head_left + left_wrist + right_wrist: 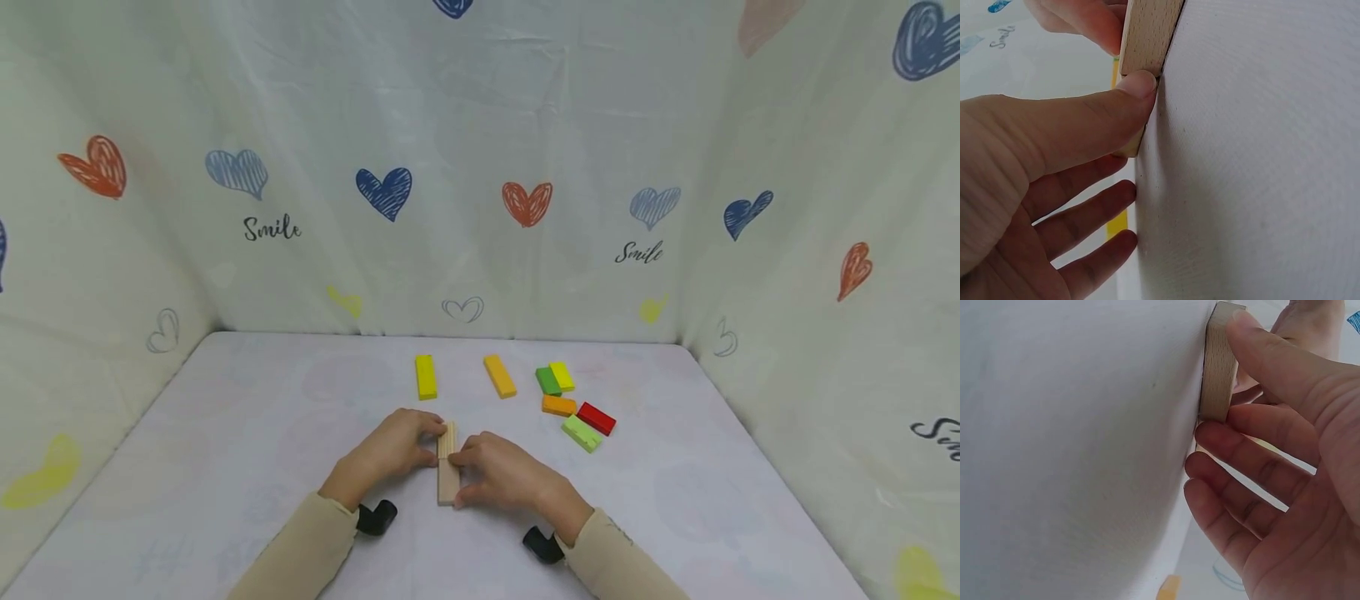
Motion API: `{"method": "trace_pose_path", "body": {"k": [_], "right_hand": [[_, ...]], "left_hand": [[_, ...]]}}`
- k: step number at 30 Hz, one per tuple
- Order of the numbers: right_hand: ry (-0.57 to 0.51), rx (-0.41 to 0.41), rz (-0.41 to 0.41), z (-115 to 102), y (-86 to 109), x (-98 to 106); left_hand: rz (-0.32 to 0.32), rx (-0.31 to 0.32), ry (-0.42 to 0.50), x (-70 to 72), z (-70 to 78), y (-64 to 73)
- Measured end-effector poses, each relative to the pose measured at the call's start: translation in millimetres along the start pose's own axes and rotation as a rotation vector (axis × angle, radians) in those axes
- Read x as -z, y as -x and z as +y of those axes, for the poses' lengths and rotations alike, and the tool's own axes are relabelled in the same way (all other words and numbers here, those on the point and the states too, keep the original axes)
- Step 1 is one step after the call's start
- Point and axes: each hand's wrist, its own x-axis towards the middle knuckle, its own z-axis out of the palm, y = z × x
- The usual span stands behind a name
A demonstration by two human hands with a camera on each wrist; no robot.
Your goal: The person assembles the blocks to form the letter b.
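Head view: left hand (392, 444) pinches far wooden block (447, 440); right hand (510, 471) pinches near wooden block (448, 483).

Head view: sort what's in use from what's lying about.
In use: left hand, right hand, near wooden block, far wooden block.

Seemingly lying about: left yellow block, right yellow block, left orange block, right orange block, red block, dark green block, light green block.

I'm seeing matt, grained wood on the near block (1217, 372), finely textured tabletop (225, 467), backdrop (465, 100) showing faintly glossy sheeting.
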Motion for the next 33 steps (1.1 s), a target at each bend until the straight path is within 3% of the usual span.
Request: {"method": "trace_pose_path", "body": {"k": [12,18,24,33], "right_hand": [[-0.008,-0.025,-0.034,-9,2.0,-10],[0.003,-0.019,-0.041,-15,2.7,-9],[0.031,-0.025,-0.048,-16,3.1,-6],[0.063,-0.015,-0.042,-15,4.1,-3]], "left_hand": [[-0.009,0.012,0.022,-5.5,-1.7,11.2],[0.009,-0.023,0.012,-3.6,-2.5,16.9],[0.015,-0.056,-0.007,-1.7,-2.6,16.3],[0.01,-0.029,-0.003,-0.5,1.4,13.8]]}}
